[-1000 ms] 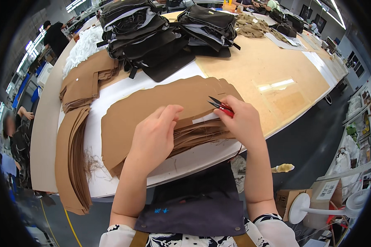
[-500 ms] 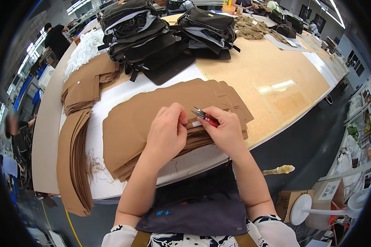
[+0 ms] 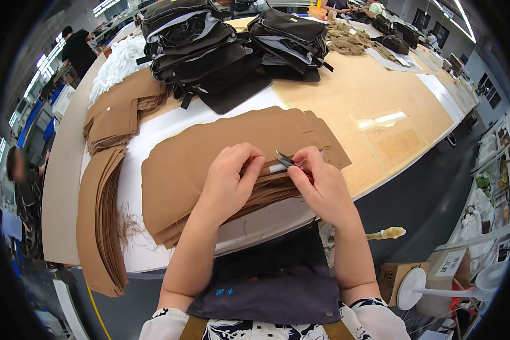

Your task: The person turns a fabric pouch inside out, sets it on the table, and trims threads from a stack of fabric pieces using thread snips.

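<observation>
A stack of large brown fabric panels (image 3: 209, 141) lies on the table before me, and both hands are over its near right part. My right hand (image 3: 326, 187) is closed round small thread snips (image 3: 285, 159) with dark pointed blades and red handles. The blades point to the left, toward my other hand. My left hand (image 3: 231, 177) is closed in a pinch at thumb and forefinger; whatever it holds is too small to make out. Between the hands, a small white strip (image 3: 276, 168) shows by the panels' near edge, just beneath the snips.
Long curved brown pieces (image 3: 99, 221) and another brown stack (image 3: 110, 119) lie to the left, with loose threads (image 3: 129, 226) beside them. Black bags (image 3: 204, 62) are piled at the back near a white heap (image 3: 119, 65). Co-workers stand at left.
My right hand has shifted slightly right and nearer with the snips, whose blades have turned a little. The left pinch has risen slightly to the right. The panel stack stays put.
</observation>
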The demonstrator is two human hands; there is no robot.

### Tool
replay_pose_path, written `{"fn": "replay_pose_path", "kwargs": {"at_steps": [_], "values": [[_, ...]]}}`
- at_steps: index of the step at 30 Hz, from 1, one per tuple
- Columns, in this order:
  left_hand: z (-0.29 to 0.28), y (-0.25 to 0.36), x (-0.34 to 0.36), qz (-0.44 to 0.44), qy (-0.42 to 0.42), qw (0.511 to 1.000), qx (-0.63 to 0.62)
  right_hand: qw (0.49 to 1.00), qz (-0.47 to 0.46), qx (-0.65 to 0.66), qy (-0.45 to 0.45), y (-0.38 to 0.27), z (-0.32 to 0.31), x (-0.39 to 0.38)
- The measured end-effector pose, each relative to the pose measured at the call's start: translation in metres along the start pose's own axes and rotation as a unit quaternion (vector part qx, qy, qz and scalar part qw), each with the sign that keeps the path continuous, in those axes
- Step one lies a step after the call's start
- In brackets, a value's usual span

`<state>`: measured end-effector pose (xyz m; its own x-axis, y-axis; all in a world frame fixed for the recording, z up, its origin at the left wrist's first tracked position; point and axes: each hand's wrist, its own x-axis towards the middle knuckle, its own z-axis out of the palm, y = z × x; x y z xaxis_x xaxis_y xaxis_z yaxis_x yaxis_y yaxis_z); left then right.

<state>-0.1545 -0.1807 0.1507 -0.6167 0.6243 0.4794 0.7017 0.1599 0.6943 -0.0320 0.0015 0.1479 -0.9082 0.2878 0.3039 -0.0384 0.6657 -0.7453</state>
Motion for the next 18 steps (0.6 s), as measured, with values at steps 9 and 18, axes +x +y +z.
{"fn": "replay_pose_path", "kwargs": {"at_steps": [9,18], "values": [[0.001,-0.002,-0.001,-0.048,0.004,0.997,-0.055,0.99,-0.095,-0.108,-0.009,-0.001,0.002,-0.002],[0.0,-0.002,-0.003,-0.048,0.007,0.998,-0.035,0.97,-0.153,-0.186,0.043,-0.001,0.011,0.0]]}}
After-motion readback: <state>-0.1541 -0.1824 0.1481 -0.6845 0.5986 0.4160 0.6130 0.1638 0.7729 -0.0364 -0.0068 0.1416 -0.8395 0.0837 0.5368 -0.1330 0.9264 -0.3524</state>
